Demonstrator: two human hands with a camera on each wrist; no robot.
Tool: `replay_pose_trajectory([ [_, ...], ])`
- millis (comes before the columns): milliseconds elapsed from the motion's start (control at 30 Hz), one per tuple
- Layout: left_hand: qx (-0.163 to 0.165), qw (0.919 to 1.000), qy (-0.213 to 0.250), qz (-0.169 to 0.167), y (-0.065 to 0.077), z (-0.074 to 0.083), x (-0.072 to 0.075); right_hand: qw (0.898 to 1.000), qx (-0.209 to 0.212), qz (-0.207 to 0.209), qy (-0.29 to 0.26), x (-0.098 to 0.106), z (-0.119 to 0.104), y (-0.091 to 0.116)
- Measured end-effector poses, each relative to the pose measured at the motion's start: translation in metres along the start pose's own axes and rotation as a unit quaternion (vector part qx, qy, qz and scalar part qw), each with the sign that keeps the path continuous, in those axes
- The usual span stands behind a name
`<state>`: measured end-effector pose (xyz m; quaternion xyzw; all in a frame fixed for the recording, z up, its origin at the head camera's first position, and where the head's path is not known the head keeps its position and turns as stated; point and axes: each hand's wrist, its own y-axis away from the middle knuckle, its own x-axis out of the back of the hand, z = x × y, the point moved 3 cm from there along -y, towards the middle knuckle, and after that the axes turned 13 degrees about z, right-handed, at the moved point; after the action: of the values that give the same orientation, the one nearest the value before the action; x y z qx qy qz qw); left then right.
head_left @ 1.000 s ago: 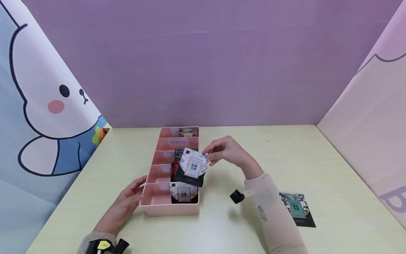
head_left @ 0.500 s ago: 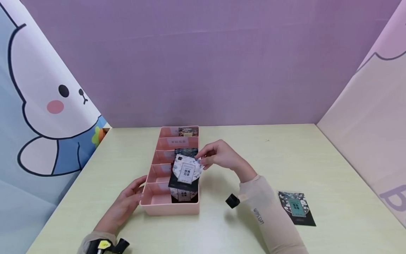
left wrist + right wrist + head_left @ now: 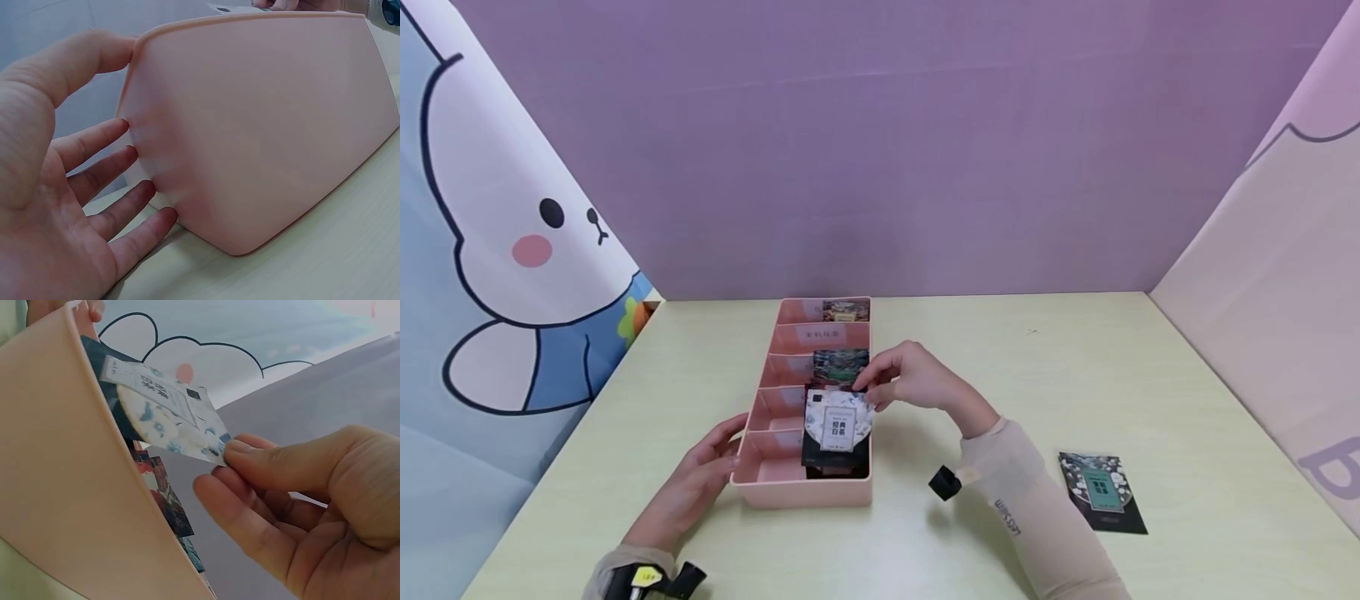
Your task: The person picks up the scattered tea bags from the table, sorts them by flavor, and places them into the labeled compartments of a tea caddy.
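Observation:
My right hand [image 3: 913, 379] pinches the corner of a white and black tea sachet [image 3: 837, 423] between thumb and fingers. The sachet hangs over the nearest compartment of a pink divided box [image 3: 801, 497], and in the right wrist view its black end dips behind the box rim. My left hand [image 3: 703, 471] rests against the box's near left side; in the left wrist view its straight fingers [image 3: 134, 231] touch the wall and the thumb lies at the rim. Another sachet beneath the held one is mostly covered.
Further compartments hold a dark green-labelled sachet [image 3: 841, 367] and, at the far end, a colourful sachet [image 3: 846, 312]. The second compartment from the back shows a label [image 3: 822, 335]. A black sachet with a green label [image 3: 1102, 492] lies on the table at right.
My right hand has moved left and toward me, lowering the white and black tea sachet from above the middle compartments to the nearest one. The left hand has stayed in place.

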<state>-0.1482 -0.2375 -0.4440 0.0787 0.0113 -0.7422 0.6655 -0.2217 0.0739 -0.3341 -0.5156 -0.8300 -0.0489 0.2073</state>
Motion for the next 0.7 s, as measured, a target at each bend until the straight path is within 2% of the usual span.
replay_pose_trajectory([
  [267,-0.008,1.0000,-0.001,-0.005,0.000,0.001,0.000,0.999,0.002,-0.046,0.020,-0.005,-0.001,0.002],
  [500,0.005,1.0000,-0.005,0.007,0.002,0.001,0.000,0.996,0.016,-0.084,0.027,-0.011,-0.001,0.004],
  [700,0.002,1.0000,-0.003,0.003,0.001,0.001,0.000,0.993,0.027,-0.109,0.037,-0.015,0.000,0.005],
])
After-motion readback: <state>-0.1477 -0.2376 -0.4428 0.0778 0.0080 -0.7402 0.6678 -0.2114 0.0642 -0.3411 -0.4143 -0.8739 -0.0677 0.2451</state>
